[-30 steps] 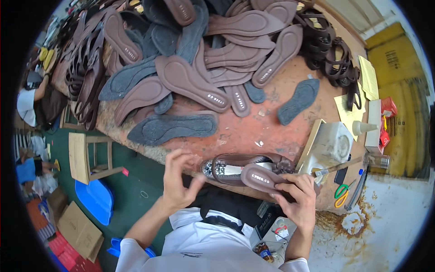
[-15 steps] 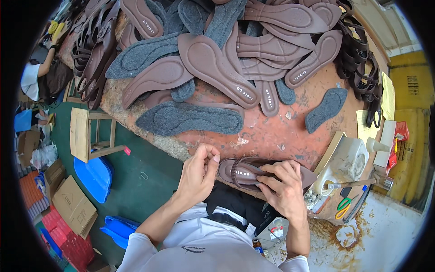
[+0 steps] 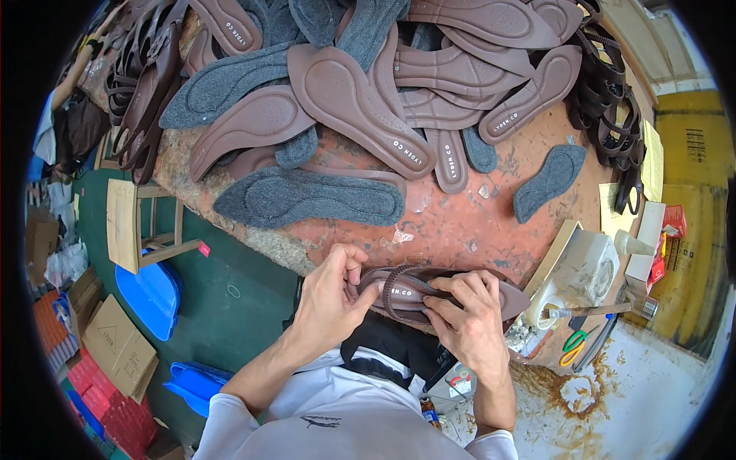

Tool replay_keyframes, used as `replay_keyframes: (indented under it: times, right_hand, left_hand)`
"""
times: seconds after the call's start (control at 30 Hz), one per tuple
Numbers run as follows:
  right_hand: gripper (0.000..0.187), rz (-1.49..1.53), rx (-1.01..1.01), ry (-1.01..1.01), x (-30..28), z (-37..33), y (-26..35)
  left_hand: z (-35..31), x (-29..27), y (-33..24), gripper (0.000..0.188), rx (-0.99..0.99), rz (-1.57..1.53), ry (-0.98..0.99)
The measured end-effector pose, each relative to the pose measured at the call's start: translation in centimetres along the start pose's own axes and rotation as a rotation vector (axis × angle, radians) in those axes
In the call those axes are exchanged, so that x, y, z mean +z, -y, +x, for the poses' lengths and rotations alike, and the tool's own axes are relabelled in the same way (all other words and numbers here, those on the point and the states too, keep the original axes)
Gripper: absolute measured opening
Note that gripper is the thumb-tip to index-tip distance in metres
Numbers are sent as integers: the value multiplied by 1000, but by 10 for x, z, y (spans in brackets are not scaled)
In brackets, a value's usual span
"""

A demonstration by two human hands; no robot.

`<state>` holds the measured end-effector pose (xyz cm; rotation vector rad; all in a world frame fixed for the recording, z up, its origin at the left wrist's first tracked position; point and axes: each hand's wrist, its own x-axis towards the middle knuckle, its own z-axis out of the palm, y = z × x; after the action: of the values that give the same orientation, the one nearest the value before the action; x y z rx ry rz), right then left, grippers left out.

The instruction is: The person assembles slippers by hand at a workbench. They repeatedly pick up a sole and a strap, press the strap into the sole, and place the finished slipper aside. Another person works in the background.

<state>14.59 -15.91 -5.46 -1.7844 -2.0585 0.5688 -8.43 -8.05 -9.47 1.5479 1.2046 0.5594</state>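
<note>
A brown sandal (image 3: 410, 295) lies at the table's near edge, its heel end to the left and its braided strap standing up over the insole. My right hand (image 3: 469, 310) grips it around the middle, fingertips on the insole and inner side. At the heel, my left hand (image 3: 331, 295) presses its thumb on the insole's end. The left fingers are bent and apart from the thumb, with nothing visible between them. Beyond my hands lies a grey felt-backed insole (image 3: 314, 199), face down at the front of a heap of brown insoles (image 3: 360, 107).
Finished-looking dark sandals (image 3: 613, 100) line the right edge, and more sandals (image 3: 157, 92) are at the left. A loose grey insole (image 3: 548, 184), a brush (image 3: 586, 310), a white container (image 3: 586, 268) and scissors (image 3: 573, 349) lie at the right. A wooden stool (image 3: 126, 226) stands on the green floor.
My left thumb has come away from the fingertips and down onto the heel end of the insole. The right hand keeps hold of the sandal, slightly further left in view.
</note>
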Motion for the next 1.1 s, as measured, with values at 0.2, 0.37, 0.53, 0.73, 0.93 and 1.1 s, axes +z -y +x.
replay_keyframes:
  times: [0.2,0.37,0.53,0.73,0.93,1.1]
  right_hand:
    - [40,-89,122,-4,-7,0,8]
    - [65,-354,576,-125,-14,-18,13]
    - [69,-401,623,-143,3,-18,2]
    - [54,-332,513,-91,-5,-12,-7]
    - [21,-196,476,-90,-9,-3,17]
    - [95,-179,533,107,15,-51,65]
  left_hand:
    - [0,9,2,42,53,129,-26]
    - [2,10,0,38,93,130,-30]
    - [2,8,1,37,131,163,-7]
    - [18,10,16,27,667,283,128]
    - [-27,75,-4,40,720,543,347]
    - [-35,108,10,34,646,627,405]
